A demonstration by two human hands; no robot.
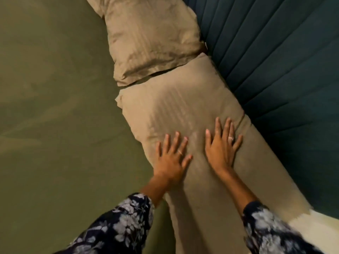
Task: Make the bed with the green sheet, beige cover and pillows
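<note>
Two beige striped pillows lie end to end along the headboard on the green sheet (pixel 55 116). The far pillow (pixel 150 37) is rumpled. The near pillow (pixel 179 107) lies flat under both my hands. My left hand (pixel 172 158) presses on its near part with the fingers spread and straight. Beside it, my right hand (pixel 222 147) lies flat on the same pillow, closer to the headboard. The green sheet covers the mattress to the left and looks mostly smooth, with faint creases.
A dark teal padded headboard (pixel 275 61) with vertical channels runs along the right side. At the lower right a pale corner (pixel 315 224) shows past the pillow's end. My sleeves are dark with a pale flower print.
</note>
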